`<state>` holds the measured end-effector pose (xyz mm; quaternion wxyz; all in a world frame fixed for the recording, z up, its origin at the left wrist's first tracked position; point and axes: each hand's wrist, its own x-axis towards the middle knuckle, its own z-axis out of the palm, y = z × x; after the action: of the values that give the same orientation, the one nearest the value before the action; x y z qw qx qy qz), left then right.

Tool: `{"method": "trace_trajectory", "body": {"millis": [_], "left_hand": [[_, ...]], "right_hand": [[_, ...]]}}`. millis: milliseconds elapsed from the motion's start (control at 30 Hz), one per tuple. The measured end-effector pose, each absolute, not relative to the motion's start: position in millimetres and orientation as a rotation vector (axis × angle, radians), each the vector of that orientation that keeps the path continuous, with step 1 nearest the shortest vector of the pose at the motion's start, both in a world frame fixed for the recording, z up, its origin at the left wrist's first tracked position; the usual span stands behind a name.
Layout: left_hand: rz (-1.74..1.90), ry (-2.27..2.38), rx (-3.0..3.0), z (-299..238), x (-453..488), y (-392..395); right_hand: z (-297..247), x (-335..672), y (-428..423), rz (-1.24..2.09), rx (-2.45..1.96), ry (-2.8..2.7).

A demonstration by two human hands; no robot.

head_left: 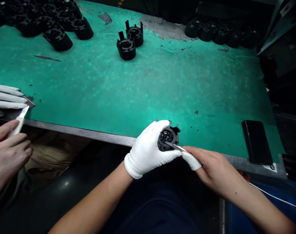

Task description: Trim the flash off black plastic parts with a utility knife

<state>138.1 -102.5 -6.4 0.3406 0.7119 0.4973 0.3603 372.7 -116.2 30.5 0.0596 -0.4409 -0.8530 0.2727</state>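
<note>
My left hand (148, 150), in a white glove, grips a round black plastic part (167, 138) over the near edge of the green table (143, 87). My right hand (211, 165) is bare apart from a white cover on one finger. It holds a thin metal blade (175, 146) whose tip touches the face of the black part.
Two black parts (129, 40) stand at the table's far middle. Several more are piled at the far left (50, 22) and far right (218, 32). A black phone (257, 141) lies near the right front edge. Another person's hands (6, 130), holding a white blade, are at the left.
</note>
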Motion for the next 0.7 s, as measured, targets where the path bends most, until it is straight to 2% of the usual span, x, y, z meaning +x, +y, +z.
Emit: {"method": "trace_trajectory", "body": {"millis": [233, 700], "left_hand": [[0.979, 1.287, 1.843, -7, 140, -103], [0.887, 1.237, 1.925, -5, 136, -101]], "right_hand": [[26, 373, -119, 0.715, -1.341, -2.687], [45, 375, -99, 0.999, -1.266, -2.842]]}}
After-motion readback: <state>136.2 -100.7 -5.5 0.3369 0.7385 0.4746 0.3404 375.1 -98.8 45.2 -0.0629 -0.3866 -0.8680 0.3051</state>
